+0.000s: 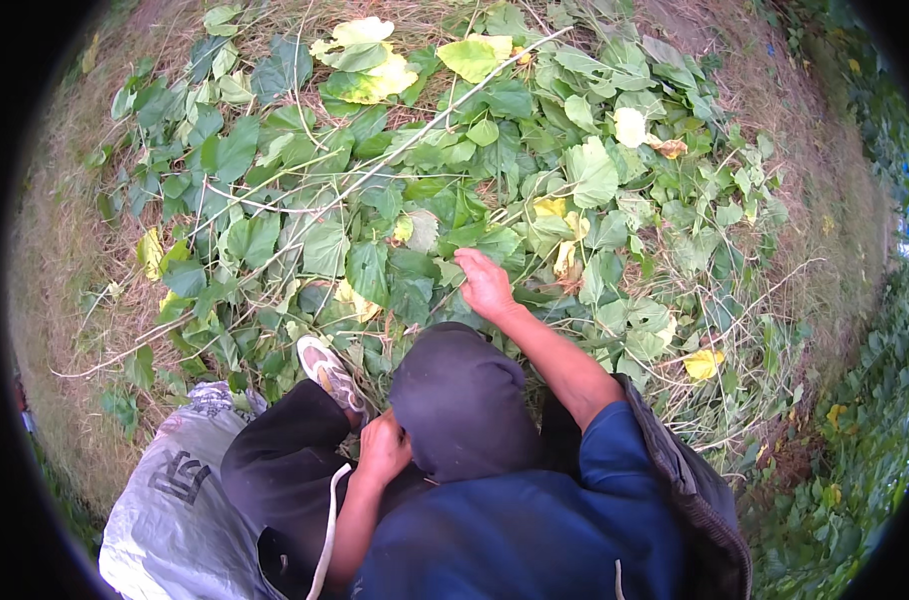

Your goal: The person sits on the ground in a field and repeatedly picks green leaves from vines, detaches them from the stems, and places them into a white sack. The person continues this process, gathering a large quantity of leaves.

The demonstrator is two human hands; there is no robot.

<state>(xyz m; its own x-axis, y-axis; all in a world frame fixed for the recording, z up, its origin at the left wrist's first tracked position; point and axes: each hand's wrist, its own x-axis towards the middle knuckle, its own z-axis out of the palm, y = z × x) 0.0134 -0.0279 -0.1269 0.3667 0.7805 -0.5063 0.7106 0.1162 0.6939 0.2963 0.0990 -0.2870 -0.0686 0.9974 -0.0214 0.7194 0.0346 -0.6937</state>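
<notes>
My right hand [484,283] reaches over a broad spread of cut green leaves [368,270], its fingertips at a green leaf beside a thin stem. Whether it grips the leaf or stem is unclear. My left hand [384,450] is bent close beside a dark cloth cap [462,405], above the dark trousers; its fingers are partly hidden, and anything in them cannot be made out. A long bare stalk [394,154] lies diagonally across the leaves. Yellow leaves [376,75] lie among the green ones, mostly flat and overlapping.
A white plastic sack [177,495] bearing dark print stands at the lower left, beside my bent leg. A light shoe [327,371] rests at the leaves' near edge. Thin stems [724,390] lie tangled at the right. Dry grass [72,247] surrounds the spread; leafy plants [829,495] grow at the lower right.
</notes>
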